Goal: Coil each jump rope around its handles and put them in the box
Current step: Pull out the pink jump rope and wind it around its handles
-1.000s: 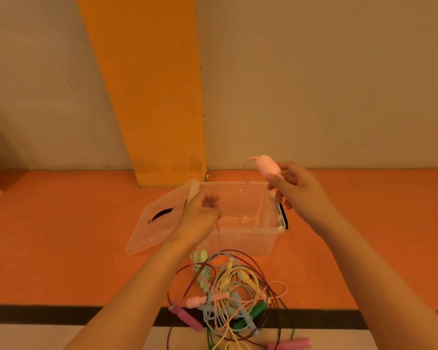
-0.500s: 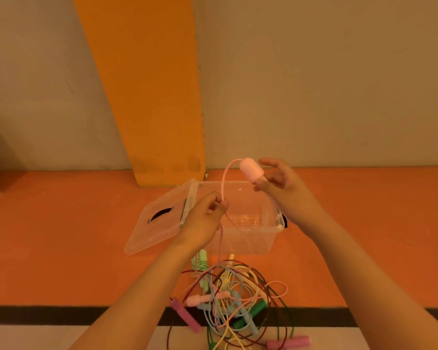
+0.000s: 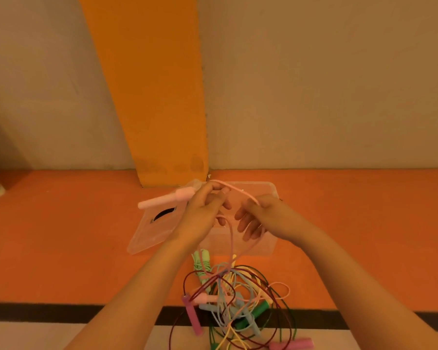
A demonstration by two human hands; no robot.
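Moved: pink handle [image 3: 162,201] goes from right hand [image 3: 266,218] to left hand [image 3: 202,215].
Fingers: left grips handle; right pinches pink cord [image 3: 248,197], above box [image 3: 268,245].
Progress: 0 ropes seen boxed; tangled pile [image 3: 233,299] lies before box.

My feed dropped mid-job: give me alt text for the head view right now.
The left hand grips a pink jump rope handle while the right hand pinches its cord, both in front of an open clear box. The cord trails down to a tangle of coloured ropes on the orange floor.
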